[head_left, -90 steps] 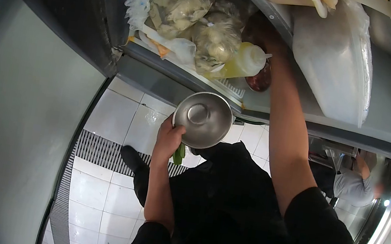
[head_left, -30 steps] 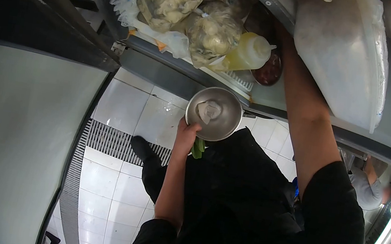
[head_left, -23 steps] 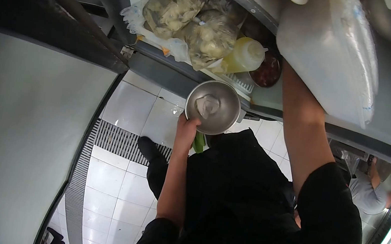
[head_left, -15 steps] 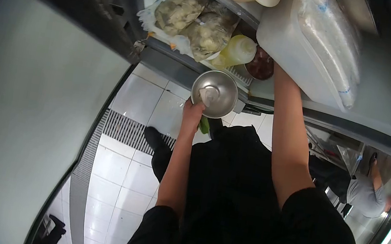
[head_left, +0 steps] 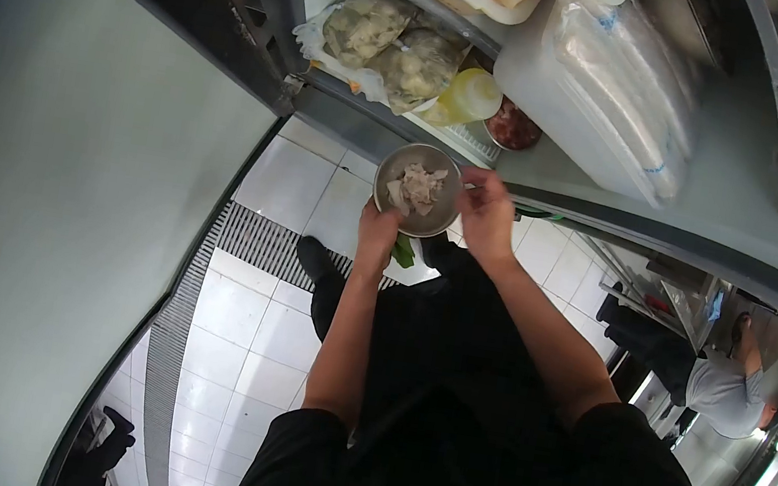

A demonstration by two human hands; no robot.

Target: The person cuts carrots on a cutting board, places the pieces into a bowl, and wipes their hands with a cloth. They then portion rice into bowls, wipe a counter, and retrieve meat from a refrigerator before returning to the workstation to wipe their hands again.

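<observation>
The open fridge door (head_left: 64,195) fills the left side, pale and wide, and the person in black stands before the fridge shelf (head_left: 483,152) on a white tiled floor (head_left: 246,322) with a dark drain grate (head_left: 250,232) running across it. On the shelf sits a big white plastic container (head_left: 602,94), with two clear bags of pale food (head_left: 389,42) to its left, and a yellow squeeze bottle (head_left: 466,99) lying between them. Just beside the bottle there is a small bowl of something red (head_left: 514,126).

Down in front of the shelf edge is the steel bowl (head_left: 399,162), with pale shredded pieces (head_left: 415,190) heaped inside. The left hand (head_left: 379,231) grips the bowl from below, fingers curled under its rim, and a bit of green leaf (head_left: 404,250) pokes out beside that hand. The right hand (head_left: 486,215) is at the bowl's right rim, fingers bent toward it; whether it pinches anything cannot be told. At far right, another person in a grey top (head_left: 724,389) is bent over.
</observation>
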